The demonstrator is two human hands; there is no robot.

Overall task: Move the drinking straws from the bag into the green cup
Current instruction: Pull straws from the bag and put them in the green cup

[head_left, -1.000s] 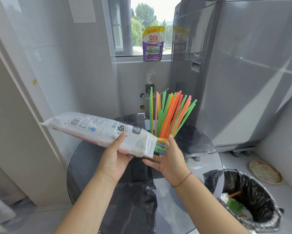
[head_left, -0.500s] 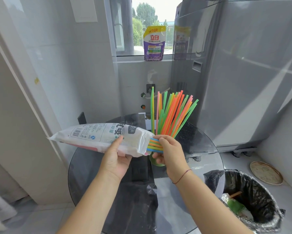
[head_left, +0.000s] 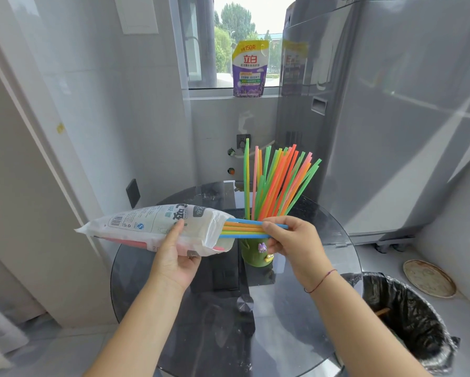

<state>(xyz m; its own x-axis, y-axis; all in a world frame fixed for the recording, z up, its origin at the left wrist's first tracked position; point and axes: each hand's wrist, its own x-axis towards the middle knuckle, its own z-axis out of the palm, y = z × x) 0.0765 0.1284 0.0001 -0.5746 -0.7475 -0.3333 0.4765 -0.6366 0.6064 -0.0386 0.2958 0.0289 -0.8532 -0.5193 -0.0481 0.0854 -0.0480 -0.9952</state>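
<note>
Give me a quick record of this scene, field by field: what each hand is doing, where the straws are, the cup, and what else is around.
left hand: left hand holds the bag roughly level, opening toward the cup
right hand: right hand pinches a small bunch of straws partly out of the bag's opening
green cup: green cup stands on the glass table, partly hidden behind the hands
straws in cup: many straws in cup, fanned upright
nearby: lined bin at right, detergent pouch on the sill
</note>
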